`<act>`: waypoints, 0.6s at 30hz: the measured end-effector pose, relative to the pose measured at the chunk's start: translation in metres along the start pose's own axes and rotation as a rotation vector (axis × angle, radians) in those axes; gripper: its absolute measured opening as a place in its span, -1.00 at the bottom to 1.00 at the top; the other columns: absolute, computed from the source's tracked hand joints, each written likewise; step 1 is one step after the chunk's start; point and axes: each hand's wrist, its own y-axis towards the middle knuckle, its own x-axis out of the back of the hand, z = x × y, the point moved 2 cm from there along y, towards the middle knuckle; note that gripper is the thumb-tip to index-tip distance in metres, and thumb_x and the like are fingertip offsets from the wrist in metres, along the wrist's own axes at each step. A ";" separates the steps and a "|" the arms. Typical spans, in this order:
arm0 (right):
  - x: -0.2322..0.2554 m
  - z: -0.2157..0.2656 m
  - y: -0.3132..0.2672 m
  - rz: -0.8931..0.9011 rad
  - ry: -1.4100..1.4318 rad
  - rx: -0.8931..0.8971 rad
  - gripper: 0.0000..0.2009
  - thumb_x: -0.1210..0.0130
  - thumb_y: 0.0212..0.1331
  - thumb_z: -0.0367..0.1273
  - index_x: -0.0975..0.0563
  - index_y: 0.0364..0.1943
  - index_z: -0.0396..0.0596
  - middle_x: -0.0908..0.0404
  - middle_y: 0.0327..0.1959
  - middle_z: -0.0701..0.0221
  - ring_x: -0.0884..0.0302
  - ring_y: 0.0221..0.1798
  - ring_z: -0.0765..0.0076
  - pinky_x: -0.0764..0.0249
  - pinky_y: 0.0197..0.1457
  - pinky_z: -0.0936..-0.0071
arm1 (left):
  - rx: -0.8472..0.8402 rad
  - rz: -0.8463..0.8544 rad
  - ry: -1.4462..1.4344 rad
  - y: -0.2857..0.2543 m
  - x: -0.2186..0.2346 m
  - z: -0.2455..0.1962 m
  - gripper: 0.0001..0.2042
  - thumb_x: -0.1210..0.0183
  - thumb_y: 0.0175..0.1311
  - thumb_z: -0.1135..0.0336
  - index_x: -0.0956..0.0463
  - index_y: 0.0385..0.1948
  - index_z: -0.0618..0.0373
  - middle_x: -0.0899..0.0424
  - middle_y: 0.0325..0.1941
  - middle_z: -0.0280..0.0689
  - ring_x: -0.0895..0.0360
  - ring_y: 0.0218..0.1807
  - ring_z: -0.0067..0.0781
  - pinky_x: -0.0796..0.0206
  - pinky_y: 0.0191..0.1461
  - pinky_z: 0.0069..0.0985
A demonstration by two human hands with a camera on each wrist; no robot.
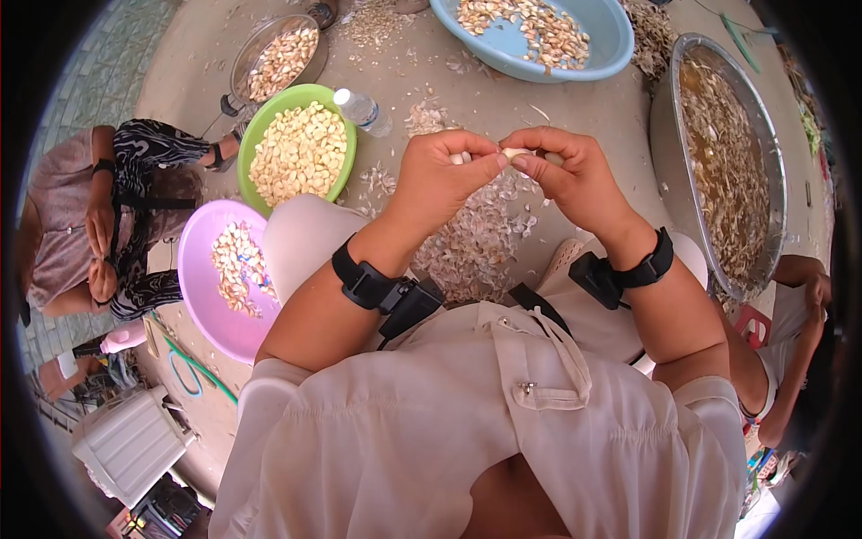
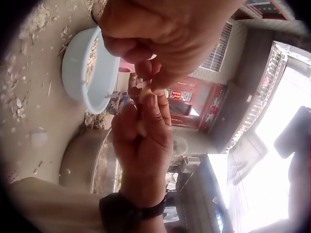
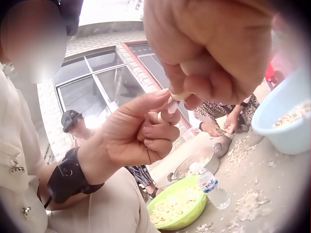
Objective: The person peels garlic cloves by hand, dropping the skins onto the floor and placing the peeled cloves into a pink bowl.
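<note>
Both hands meet over the ground in front of the lap. My right hand [image 1: 575,171] pinches a pale garlic clove [image 1: 514,154] between thumb and forefinger, with another clove [image 1: 554,159] tucked in its curled fingers. Thumb and forefinger of my left hand [image 1: 444,180] come together at the tip of the pinched clove. White cloves [image 1: 461,158] show inside the left hand's curled fingers. In the right wrist view a thin whitish piece of skin [image 3: 171,106] stands at the left fingertips. Below the hands lies a heap of papery garlic skins [image 1: 476,238].
A green basin [image 1: 343,184] of peeled cloves and a pink basin [image 1: 202,296] stand at left, beside a water bottle [image 1: 364,112]. A blue basin [image 1: 503,63], a metal bowl [image 1: 238,76] and a large metal tub [image 1: 669,171] stand farther out. Other people sit left [image 1: 67,216] and right [image 1: 795,332].
</note>
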 end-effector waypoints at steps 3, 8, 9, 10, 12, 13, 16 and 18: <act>0.000 0.000 0.000 -0.022 -0.015 -0.001 -0.85 -0.06 0.08 -0.48 -0.53 -0.27 -0.23 -0.58 -0.33 0.43 -0.44 -0.26 0.60 -0.38 -0.15 0.62 | -0.001 -0.005 -0.032 0.001 0.000 0.002 -0.88 -0.20 0.04 0.48 -0.53 -0.39 0.29 -0.56 -0.39 -0.34 -0.43 -0.36 -0.69 -0.26 -0.29 -0.75; -0.003 -0.004 0.001 -0.064 -0.113 0.074 -0.86 -0.08 0.05 -0.50 -0.54 -0.27 -0.21 -0.57 -0.34 0.38 -0.46 -0.29 0.53 -0.38 -0.19 0.62 | 0.027 -0.040 -0.004 0.000 0.001 0.003 -0.90 -0.17 0.04 0.50 -0.53 -0.40 0.29 -0.56 -0.41 -0.35 -0.42 -0.39 -0.71 -0.25 -0.31 -0.76; -0.003 -0.006 0.002 -0.077 -0.158 0.114 -0.85 -0.08 0.04 -0.50 -0.54 -0.27 -0.19 -0.57 -0.35 0.37 -0.47 -0.30 0.51 -0.38 -0.21 0.61 | 0.027 -0.049 0.031 0.001 0.001 0.003 -0.90 -0.17 0.03 0.50 -0.53 -0.41 0.29 -0.56 -0.42 -0.36 -0.42 -0.40 -0.72 -0.25 -0.32 -0.77; -0.004 -0.006 0.002 -0.090 -0.203 0.153 -0.85 -0.08 0.03 -0.51 -0.54 -0.27 -0.18 -0.56 -0.35 0.35 -0.47 -0.31 0.48 -0.38 -0.22 0.60 | 0.028 -0.058 0.066 0.001 0.002 0.002 -0.90 -0.17 0.03 0.49 -0.53 -0.42 0.29 -0.56 -0.43 -0.36 -0.41 -0.40 -0.72 -0.24 -0.33 -0.77; -0.005 -0.004 0.002 -0.082 -0.229 0.168 -0.83 -0.09 0.02 -0.52 -0.54 -0.26 -0.17 -0.55 -0.37 0.33 -0.47 -0.34 0.43 -0.38 -0.25 0.58 | 0.032 -0.074 0.119 0.000 0.001 -0.002 -0.92 -0.16 0.01 0.50 -0.53 -0.44 0.27 -0.55 -0.46 -0.40 -0.40 -0.44 -0.75 -0.22 -0.37 -0.79; -0.005 -0.003 0.002 -0.079 -0.242 0.175 -0.82 -0.10 0.01 -0.52 -0.54 -0.25 -0.16 -0.55 -0.37 0.32 -0.47 -0.35 0.41 -0.38 -0.26 0.57 | 0.034 -0.082 0.145 -0.001 0.001 -0.003 -0.92 -0.16 0.00 0.50 -0.53 -0.45 0.27 -0.54 -0.47 -0.42 -0.39 -0.46 -0.77 -0.21 -0.40 -0.80; -0.008 0.001 0.001 -0.063 -0.286 0.183 -0.81 -0.10 0.00 -0.53 -0.53 -0.25 -0.15 -0.54 -0.38 0.31 -0.46 -0.37 0.40 -0.38 -0.29 0.56 | 0.022 -0.091 0.151 -0.001 0.001 -0.002 -0.95 -0.14 -0.01 0.51 -0.52 -0.49 0.25 -0.52 -0.51 -0.46 -0.36 -0.50 -0.80 -0.17 -0.44 -0.81; -0.009 -0.001 0.002 -0.061 -0.266 0.173 -0.83 -0.09 0.01 -0.52 -0.53 -0.26 -0.18 -0.55 -0.39 0.34 -0.46 -0.37 0.42 -0.38 -0.27 0.56 | 0.002 -0.102 0.134 -0.002 0.000 -0.003 -0.96 -0.13 -0.01 0.52 -0.51 -0.50 0.24 -0.52 -0.52 -0.47 -0.35 -0.51 -0.82 -0.16 -0.46 -0.82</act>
